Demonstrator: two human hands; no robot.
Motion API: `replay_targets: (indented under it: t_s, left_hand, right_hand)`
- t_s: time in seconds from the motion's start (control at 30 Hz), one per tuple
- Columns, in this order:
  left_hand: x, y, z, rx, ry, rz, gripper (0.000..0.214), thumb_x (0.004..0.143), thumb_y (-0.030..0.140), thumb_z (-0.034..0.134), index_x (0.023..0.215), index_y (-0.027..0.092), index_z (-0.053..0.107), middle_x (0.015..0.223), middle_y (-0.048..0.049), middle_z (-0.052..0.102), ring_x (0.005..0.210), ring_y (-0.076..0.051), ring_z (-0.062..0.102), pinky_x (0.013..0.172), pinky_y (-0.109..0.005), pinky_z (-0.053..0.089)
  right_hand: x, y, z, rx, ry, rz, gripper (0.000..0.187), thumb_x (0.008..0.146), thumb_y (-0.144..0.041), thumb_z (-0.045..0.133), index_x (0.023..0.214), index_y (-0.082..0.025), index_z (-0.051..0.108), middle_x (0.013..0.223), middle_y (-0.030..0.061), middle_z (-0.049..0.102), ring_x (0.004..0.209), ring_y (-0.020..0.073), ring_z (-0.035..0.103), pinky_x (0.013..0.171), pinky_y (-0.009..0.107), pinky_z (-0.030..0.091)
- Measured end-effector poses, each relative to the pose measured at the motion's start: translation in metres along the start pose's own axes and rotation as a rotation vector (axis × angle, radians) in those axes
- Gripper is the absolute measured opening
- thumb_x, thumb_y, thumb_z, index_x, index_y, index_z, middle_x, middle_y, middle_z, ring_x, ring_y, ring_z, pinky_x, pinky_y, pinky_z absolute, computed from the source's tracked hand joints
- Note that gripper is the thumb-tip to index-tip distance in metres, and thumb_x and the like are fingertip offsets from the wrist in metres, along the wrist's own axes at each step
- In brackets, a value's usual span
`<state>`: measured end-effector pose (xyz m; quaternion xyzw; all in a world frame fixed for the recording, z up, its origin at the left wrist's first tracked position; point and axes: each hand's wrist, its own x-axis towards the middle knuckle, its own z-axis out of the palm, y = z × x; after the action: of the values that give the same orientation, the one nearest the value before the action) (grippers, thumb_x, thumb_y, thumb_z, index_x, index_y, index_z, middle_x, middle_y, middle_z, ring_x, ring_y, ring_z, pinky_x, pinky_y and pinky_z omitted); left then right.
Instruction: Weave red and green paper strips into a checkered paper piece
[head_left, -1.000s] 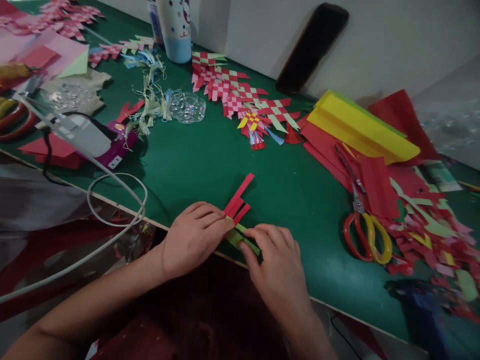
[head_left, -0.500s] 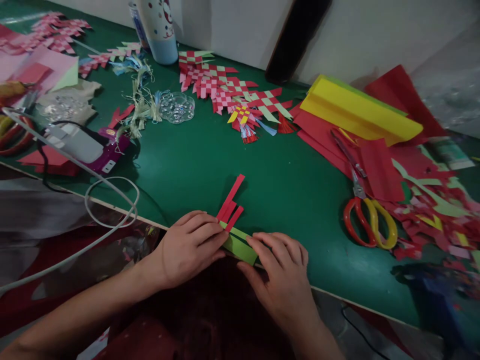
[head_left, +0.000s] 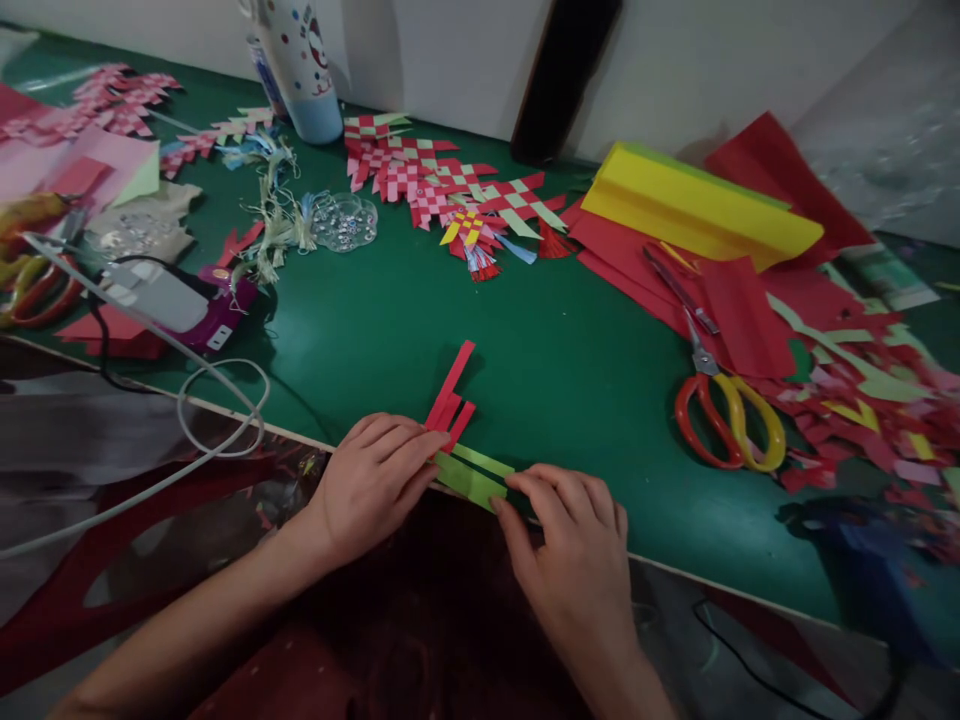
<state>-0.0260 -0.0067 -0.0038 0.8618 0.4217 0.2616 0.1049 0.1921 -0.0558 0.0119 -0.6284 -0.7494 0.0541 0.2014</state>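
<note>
Near the front edge of the table, my left hand is closed over the crossing of red paper strips and light green paper strips. The crossing itself is hidden beneath my fingers. Red ends stick out up and to the right, past my fingertips. The green strips run right, with a narrow slit between them, toward my right hand. Thumb and fingertips of that hand pinch the far end of the lower green strip.
Scissors with red and yellow handles lie to the right, near paper scraps and folded yellow paper. Woven paper fish lie at the back beside a bottle. A white cable loops over the left edge.
My right hand has shifted slightly right along the green strips, and its thumb now meets the fingertips at the strip's end. My left hand stays on the crossing. The view has shifted a little.
</note>
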Motion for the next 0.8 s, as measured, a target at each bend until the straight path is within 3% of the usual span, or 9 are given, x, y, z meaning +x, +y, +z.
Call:
replay_targets:
  t_s: [0.6, 0.8]
  left_hand:
    - [0.0034, 0.0, -0.004, -0.055, -0.075, -0.05, 0.017, 0.094, 0.021, 0.057, 0.11, 0.02, 0.058, 0.104, -0.0015, 0.069, 0.098, -0.02, 0.059, 0.088, -0.036, 0.043]
    - [0.0036, 0.0001, -0.0039, -0.052, -0.086, -0.052, 0.016, 0.095, 0.022, 0.055, 0.111, 0.02, 0.059, 0.103, -0.002, 0.069, 0.098, -0.021, 0.059, 0.087, -0.037, 0.043]
  right_hand:
    - [0.0066, -0.0082, -0.0018, 0.013, -0.093, 0.067, 0.009, 0.089, -0.027, 0.057, 0.083, -0.024, 0.063, 0.099, 0.0042, 0.065, 0.095, 0.0251, 0.054, 0.076, 0.039, 0.035]
    - [0.0078, -0.0092, -0.0041, 0.042, -0.061, 0.023, 0.01, 0.09, -0.025, 0.056, 0.082, -0.023, 0.062, 0.098, 0.0059, 0.063, 0.093, 0.0243, 0.054, 0.078, 0.039, 0.038]
